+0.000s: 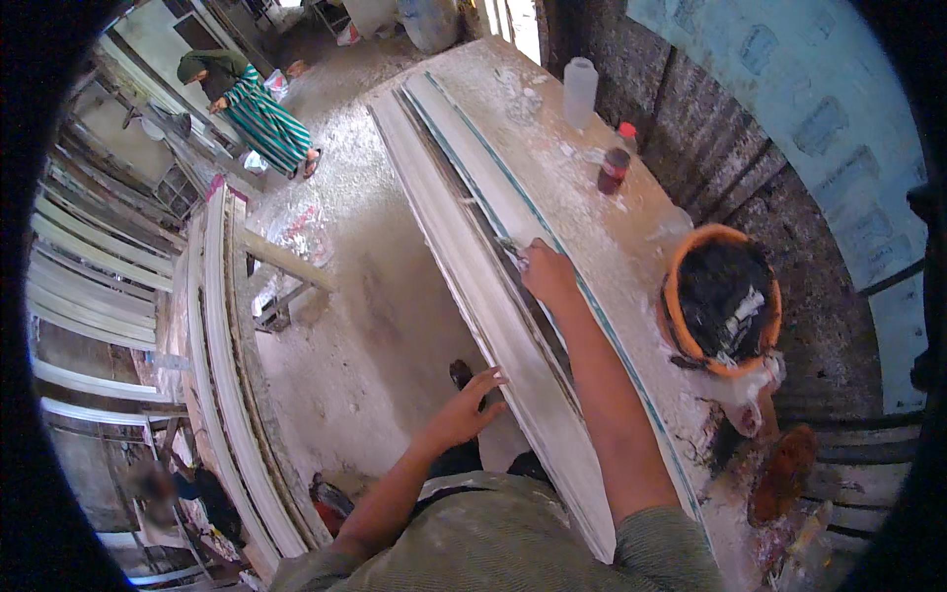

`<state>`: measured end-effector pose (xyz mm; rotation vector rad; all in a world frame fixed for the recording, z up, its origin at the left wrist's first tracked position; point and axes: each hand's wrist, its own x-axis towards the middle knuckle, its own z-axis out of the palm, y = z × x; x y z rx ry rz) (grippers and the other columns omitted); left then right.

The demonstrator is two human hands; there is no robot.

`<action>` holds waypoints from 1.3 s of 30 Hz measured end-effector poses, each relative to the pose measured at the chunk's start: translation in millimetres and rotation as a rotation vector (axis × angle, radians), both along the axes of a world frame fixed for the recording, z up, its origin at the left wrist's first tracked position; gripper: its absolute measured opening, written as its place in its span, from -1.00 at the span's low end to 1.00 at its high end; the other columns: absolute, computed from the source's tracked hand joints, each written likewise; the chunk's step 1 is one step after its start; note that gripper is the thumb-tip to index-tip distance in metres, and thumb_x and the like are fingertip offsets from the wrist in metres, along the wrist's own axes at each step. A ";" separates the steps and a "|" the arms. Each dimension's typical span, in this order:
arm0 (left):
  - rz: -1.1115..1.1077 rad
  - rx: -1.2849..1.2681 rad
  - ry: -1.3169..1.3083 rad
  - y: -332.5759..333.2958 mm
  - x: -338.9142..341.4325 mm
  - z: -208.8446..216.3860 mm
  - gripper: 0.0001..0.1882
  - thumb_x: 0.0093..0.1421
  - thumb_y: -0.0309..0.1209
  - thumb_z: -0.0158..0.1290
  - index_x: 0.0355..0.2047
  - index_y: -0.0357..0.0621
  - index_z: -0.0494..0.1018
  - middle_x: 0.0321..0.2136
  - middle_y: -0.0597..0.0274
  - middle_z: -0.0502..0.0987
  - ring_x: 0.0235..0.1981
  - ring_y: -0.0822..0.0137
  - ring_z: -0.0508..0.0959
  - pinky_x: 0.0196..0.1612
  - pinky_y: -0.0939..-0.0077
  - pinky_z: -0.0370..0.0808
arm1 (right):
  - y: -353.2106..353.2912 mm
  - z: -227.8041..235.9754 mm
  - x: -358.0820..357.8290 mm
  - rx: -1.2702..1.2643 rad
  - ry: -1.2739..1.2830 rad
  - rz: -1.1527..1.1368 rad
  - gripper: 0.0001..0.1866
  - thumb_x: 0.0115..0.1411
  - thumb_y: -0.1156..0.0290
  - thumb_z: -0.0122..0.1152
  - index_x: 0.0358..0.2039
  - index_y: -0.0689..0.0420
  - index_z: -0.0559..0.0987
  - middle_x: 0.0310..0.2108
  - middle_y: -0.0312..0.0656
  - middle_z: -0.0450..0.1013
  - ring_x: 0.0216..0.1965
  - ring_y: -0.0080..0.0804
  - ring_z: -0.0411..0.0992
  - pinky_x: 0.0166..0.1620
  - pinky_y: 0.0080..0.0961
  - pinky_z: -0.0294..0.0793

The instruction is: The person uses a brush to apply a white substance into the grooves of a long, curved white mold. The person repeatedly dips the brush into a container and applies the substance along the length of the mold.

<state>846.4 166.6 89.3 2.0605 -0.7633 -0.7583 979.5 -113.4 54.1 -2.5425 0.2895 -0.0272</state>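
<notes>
A long white plaster moulding (464, 261) lies along the near edge of the workbench. Beside it, across a dark narrow gap, runs a second long white strip (473, 158) bordered by a green-blue edge. My right hand (546, 271) is closed over the gap on a small, pale-tipped tool (510, 247), perhaps a scraper; its handle is hidden in my fingers. My left hand (469, 409) is open, fingers apart, with its fingertips at the near edge of the first moulding.
An orange bucket (676, 316) with a dark, crusted inside stands on the workbench (631, 237) at right. Farther off are a red-liquid bottle (613, 171) and a translucent bottle (580, 94). Mouldings (232, 375) lie on a left-hand bench. A person (261, 113) stands far left; another (202, 493) is lower left.
</notes>
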 end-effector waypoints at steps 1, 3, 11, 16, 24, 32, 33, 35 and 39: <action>-0.026 -0.023 -0.053 7.9 18.3 -2.8 -0.52 0.33 -0.31 0.14 0.23 -0.08 0.36 0.34 0.00 0.24 0.34 0.01 0.29 0.35 0.25 0.27 | 3.7 0.7 29.1 -0.035 -0.002 0.024 -0.76 0.12 0.39 0.24 -0.18 0.10 0.66 -0.11 -0.10 0.51 -0.09 -0.01 0.54 -0.02 -0.11 0.54; -0.023 -0.050 -0.088 29.9 56.9 -12.8 -0.51 0.33 -0.30 0.14 0.23 -0.08 0.35 0.34 -0.01 0.24 0.35 0.02 0.27 0.36 0.24 0.24 | 8.7 -1.1 77.2 -0.073 -0.110 0.030 -0.82 0.12 0.38 0.24 -0.29 0.19 0.63 -0.18 -0.02 0.50 -0.18 0.06 0.56 -0.09 -0.06 0.55; 0.130 -0.025 0.130 157.0 241.3 -19.6 -0.51 0.33 -0.29 0.13 0.24 -0.04 0.37 0.34 -0.01 0.26 0.38 0.01 0.22 0.40 0.18 0.15 | 35.6 -0.5 230.8 -0.045 -0.114 -0.057 -0.77 0.16 0.30 0.32 -0.22 0.13 0.67 -0.21 -0.03 0.54 -0.09 0.02 0.53 -0.03 -0.15 0.52; 0.175 0.005 0.035 211.6 350.3 -3.9 -0.51 0.31 -0.35 0.14 0.24 -0.02 0.38 0.29 0.03 0.34 0.36 0.01 0.27 0.39 0.18 0.18 | 47.4 -0.1 229.6 0.032 -0.232 -0.157 -0.73 0.20 0.22 0.30 -0.23 0.14 0.67 -0.22 0.05 0.53 -0.15 0.11 0.51 -0.06 -0.11 0.51; 0.290 0.005 -0.052 241.1 456.0 -42.6 -0.55 0.26 -0.36 0.18 0.16 -0.05 0.46 0.21 0.03 0.43 0.26 0.04 0.39 0.29 0.19 0.32 | 81.4 35.5 131.6 0.054 0.175 -0.263 -0.70 0.20 0.28 0.29 -0.08 0.08 0.64 -0.15 0.05 0.53 -0.10 0.06 0.53 -0.03 -0.15 0.53; 0.192 0.067 0.192 170.6 564.7 5.7 -0.55 0.32 -0.28 0.14 0.21 0.02 0.43 0.21 0.07 0.44 0.22 0.12 0.42 0.19 0.28 0.41 | 121.4 35.8 299.9 0.195 -0.073 -0.191 -0.67 0.17 0.46 0.34 -0.03 0.15 0.59 -0.14 0.01 0.51 -0.11 -0.05 0.54 -0.04 -0.30 0.52; 0.151 0.116 0.203 163.8 582.4 12.7 -0.53 0.33 -0.25 0.13 0.23 0.01 0.41 0.21 0.09 0.44 0.22 0.14 0.42 0.18 0.27 0.41 | 123.9 36.8 323.3 0.263 -0.123 -0.180 -0.64 0.17 0.47 0.34 0.00 0.15 0.56 -0.10 0.02 0.49 -0.08 -0.05 0.53 0.00 -0.30 0.51; 0.056 0.100 0.150 141.3 616.6 17.4 -0.49 0.35 -0.21 0.12 0.26 0.00 0.37 0.22 0.11 0.43 0.23 0.17 0.42 0.17 0.27 0.42 | 131.4 43.1 364.6 0.356 -0.193 -0.171 -0.59 0.17 0.50 0.33 0.05 0.12 0.52 -0.05 0.01 0.47 -0.02 -0.03 0.50 0.05 -0.28 0.48; 0.210 -0.141 0.644 93.9 666.0 17.5 -0.45 0.39 -0.12 0.04 0.28 -0.14 0.35 0.23 -0.01 0.41 0.30 0.13 0.36 0.34 0.24 0.25 | 151.1 63.0 425.6 0.534 -0.284 -0.104 -0.49 0.16 0.55 0.30 0.15 0.09 0.44 0.05 0.00 0.43 0.10 -0.02 0.44 0.16 -0.28 0.41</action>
